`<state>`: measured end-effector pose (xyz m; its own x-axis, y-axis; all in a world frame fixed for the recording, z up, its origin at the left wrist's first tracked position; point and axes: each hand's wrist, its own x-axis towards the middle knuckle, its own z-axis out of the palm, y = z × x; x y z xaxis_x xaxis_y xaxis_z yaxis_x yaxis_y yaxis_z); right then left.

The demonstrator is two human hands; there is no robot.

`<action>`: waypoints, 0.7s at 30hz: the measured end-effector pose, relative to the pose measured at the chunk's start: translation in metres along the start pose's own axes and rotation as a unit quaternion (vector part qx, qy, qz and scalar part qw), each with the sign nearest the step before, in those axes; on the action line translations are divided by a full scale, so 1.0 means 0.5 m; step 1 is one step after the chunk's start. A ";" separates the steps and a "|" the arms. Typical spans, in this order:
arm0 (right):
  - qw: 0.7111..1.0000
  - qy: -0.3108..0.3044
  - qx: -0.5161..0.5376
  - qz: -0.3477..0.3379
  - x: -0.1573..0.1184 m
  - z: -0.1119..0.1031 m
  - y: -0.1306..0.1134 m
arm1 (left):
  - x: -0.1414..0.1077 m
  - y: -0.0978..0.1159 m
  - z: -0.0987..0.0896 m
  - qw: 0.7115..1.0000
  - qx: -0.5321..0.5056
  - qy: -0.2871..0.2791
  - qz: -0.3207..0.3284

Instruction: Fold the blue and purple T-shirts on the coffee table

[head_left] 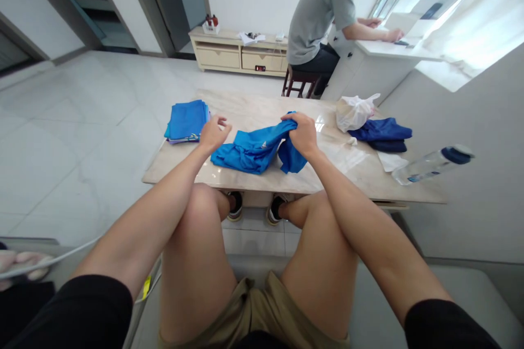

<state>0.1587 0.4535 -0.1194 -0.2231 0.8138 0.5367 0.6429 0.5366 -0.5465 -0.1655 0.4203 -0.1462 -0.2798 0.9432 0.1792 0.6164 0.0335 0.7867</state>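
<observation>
A crumpled blue garment [249, 147] with a small white mark lies on the marble-look table [184, 169] in front of me. My right hand [302, 132] is closed on its right end and lifts that part off the tabletop, while the rest stays bunched on the surface. To the left, my left hand [216, 132] hovers just beside the garment with its fingers curled loosely apart and nothing in them. Close behind that hand sits a stack of folded blue cloths [188, 120] at the table's left end.
At the table's right are a white plastic bag [354, 112], dark blue folded clothing [382, 133] and a clear water bottle [429, 168] lying tilted. Beyond, a person in a grey shirt [323, 8] sits on a stool at a white counter [380, 48]. A low cabinet [216, 57] stands by the wall.
</observation>
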 end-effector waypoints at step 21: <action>0.992 -0.013 -0.089 0.093 -0.024 -0.040 0.013 | -0.036 0.099 0.094 0.958 0.097 -0.264 0.065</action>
<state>0.1802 0.4426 -0.1163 -0.1062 0.9019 0.4186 0.7930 0.3308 -0.5115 -0.0956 0.4207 -0.1384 0.1871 0.9776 -0.0959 0.7605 -0.0824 0.6441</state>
